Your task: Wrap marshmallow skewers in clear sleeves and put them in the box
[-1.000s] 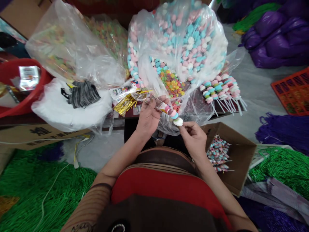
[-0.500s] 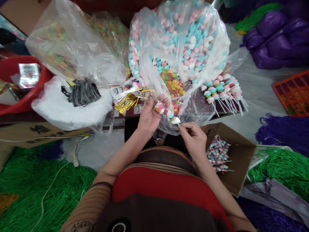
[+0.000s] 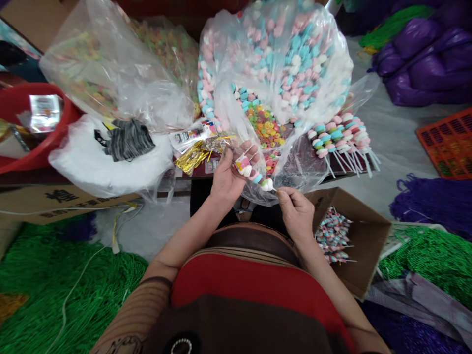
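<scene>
My right hand (image 3: 297, 211) pinches the thin white stick of a candy skewer (image 3: 258, 177), between thumb and forefinger. Pink, blue and white soft candies are threaded along it, and it tilts up to the left. Over its upper end sits a small printed clear wrapper (image 3: 243, 163). Held by its edge, the wrapper is in my left hand (image 3: 229, 178), with the thumb in front and fingers behind. Just beyond that hand lie gold twist ties (image 3: 193, 156) and more printed wrappers (image 3: 191, 135).
A large clear bag of marshmallow candies (image 3: 306, 64) and a bag of gummy rings (image 3: 84, 73) stand behind. Finished-looking skewers (image 3: 341, 132) lie at the table's right. A cardboard box (image 3: 368, 236) holds wrapped skewers. A red basin (image 3: 68, 125) stands at left.
The skewer and my right hand have shifted slightly to the right. The left hand stays nearly in place with the wrapper.
</scene>
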